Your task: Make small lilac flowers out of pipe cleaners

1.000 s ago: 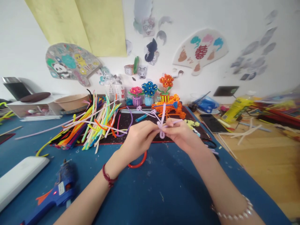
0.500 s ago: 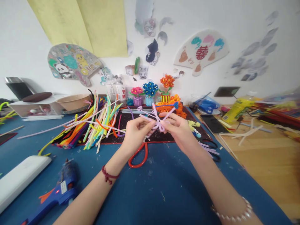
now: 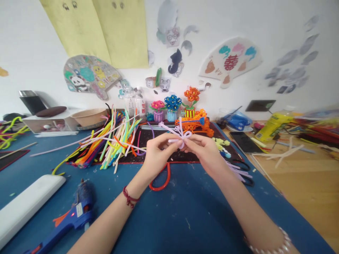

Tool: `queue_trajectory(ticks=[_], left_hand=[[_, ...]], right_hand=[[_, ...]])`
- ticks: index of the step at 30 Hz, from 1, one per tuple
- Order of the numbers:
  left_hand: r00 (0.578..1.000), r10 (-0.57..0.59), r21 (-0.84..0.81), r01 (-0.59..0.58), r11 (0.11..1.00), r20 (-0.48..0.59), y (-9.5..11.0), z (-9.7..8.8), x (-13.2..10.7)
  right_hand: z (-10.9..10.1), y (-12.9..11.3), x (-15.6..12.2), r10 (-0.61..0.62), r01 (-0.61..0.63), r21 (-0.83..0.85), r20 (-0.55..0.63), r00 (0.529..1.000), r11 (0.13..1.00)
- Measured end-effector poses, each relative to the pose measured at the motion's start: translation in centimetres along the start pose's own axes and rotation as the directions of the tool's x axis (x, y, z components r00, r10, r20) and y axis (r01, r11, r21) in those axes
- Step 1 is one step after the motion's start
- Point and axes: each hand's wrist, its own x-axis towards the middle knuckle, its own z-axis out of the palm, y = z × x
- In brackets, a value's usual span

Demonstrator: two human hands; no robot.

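Both hands meet over the black mat (image 3: 159, 139) at the table's centre, pinching a pale lilac pipe-cleaner shape (image 3: 179, 133) with small loops. My left hand (image 3: 156, 155) grips it from the left, fingers closed. My right hand (image 3: 205, 151) pinches it from the right, fingers closed. A red pipe-cleaner loop (image 3: 162, 181) lies on the blue table (image 3: 172, 218) just below my left hand. A fan of colourful pipe cleaners (image 3: 111, 141) lies to the left of the hands.
A blue glue gun (image 3: 70, 220) and a white flat box (image 3: 25, 206) lie at the near left. Three small pipe-cleaner flower pots (image 3: 172, 106) and an orange pile (image 3: 197, 121) stand behind. Scissors (image 3: 242, 173), a phone (image 3: 242, 141) and a yellow bottle (image 3: 271, 125) sit on the right.
The lilac shape has been turned and bent between my fingers; its loop that hung below now sits on top. The view has shifted slightly rightward and downward.
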Motion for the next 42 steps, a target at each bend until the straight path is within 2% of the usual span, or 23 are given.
queue_trajectory(ticks=[5,9,13,20,24,28,31,37,39,42], left_hand=[[0.997,-0.01,-0.043,0.006,0.999,-0.081,-0.2,-0.3,0.5],[0.992,-0.082,-0.147,0.068,0.987,-0.092,-0.2,-0.1,0.6],[0.988,-0.132,-0.192,0.114,0.975,-0.084,0.1,0.2,0.4],[0.992,-0.121,-0.191,0.111,0.975,-0.042,0.2,0.3,0.3],[0.994,-0.106,-0.257,0.108,0.96,0.022,0.2,-0.2,0.4],[0.98,-0.112,-0.39,0.169,0.905,0.163,0.2,-0.7,0.4],[0.968,-0.126,-0.467,0.216,0.857,0.216,-0.1,-0.8,0.3],[0.957,-0.141,-0.423,0.241,0.873,0.254,0.0,-0.9,0.3],[0.941,-0.138,-0.42,0.265,0.868,0.307,0.5,-1.2,0.6],[0.915,-0.205,-0.375,0.336,0.864,0.348,1.3,-1.6,0.8]], right_hand=[[-0.1,0.1,0.1,-0.049,0.049,-0.003,-0.039,0.998,0.999],[0.1,0.4,0.0,-0.064,0.064,0.027,-0.03,0.998,0.998],[0.4,0.5,0.0,-0.082,0.086,0.051,-0.082,0.993,0.995],[0.4,0.3,0.0,-0.082,0.09,0.107,-0.084,0.993,0.99],[0.3,0.1,-0.1,-0.025,0.028,0.132,-0.024,0.999,0.991],[0.2,-0.1,-0.2,0.009,-0.011,0.142,0.018,1.0,0.99],[0.2,-0.1,-0.2,0.019,-0.027,0.147,0.059,0.998,0.989],[0.4,-0.1,-0.5,0.02,-0.033,0.122,0.105,0.994,0.992],[0.4,-0.2,-0.6,0.025,-0.038,0.101,0.124,0.992,0.994],[0.4,-0.3,-0.6,0.032,-0.042,0.084,0.118,0.992,0.996]])
